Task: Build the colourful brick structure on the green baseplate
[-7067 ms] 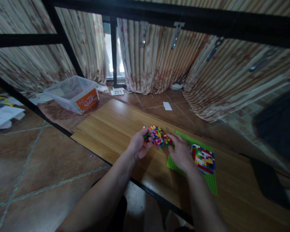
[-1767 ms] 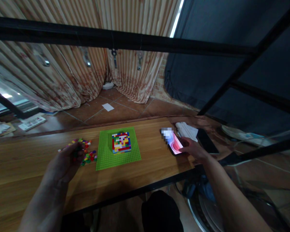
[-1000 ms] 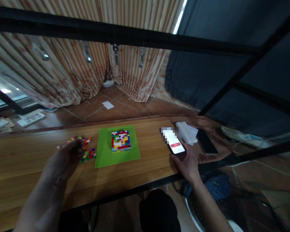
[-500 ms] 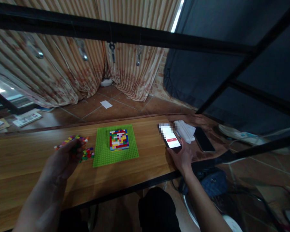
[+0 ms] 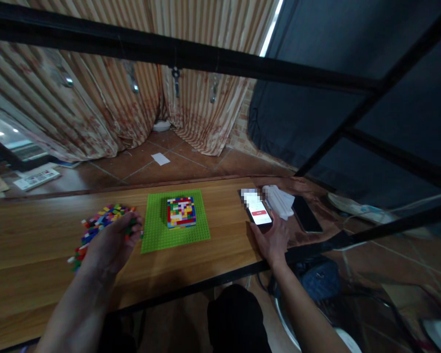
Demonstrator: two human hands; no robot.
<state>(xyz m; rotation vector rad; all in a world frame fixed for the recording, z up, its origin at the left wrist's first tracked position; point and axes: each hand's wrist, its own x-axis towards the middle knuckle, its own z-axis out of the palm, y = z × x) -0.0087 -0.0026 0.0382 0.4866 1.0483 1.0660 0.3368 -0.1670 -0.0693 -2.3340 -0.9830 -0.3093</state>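
My left hand (image 5: pixel 112 240) is closed around a few small toy bricks (image 5: pixel 131 226), mostly dark green. It hovers over a loose pile of colourful toy bricks (image 5: pixel 105 214), partly covering it. To its right lies a green baseplate (image 5: pixel 156 235) bearing a low square block (image 5: pixel 181 212) of multicoloured bricks. At the right end of the table, my right hand (image 5: pixel 274 240) grips the near end of a smartphone (image 5: pixel 259 212), thumb on one side and fingers on the other. The phone lies with its screen lit, showing a red button; its upper part is pixelated.
The wooden table (image 5: pixel 224 245) has a dark frame edge in front. Beyond its right end are white papers (image 5: pixel 280 200) and a second dark phone (image 5: pixel 306 214). A black metal bar (image 5: pixel 206 56) crosses above. A dark blue bag (image 5: pixel 319 277) sits below at the right.
The view turned right from the bricks to the phone. My right hand left the bricks and took hold of the phone, whose screen changed. My left hand just shifted right, uncovering more of the pile.
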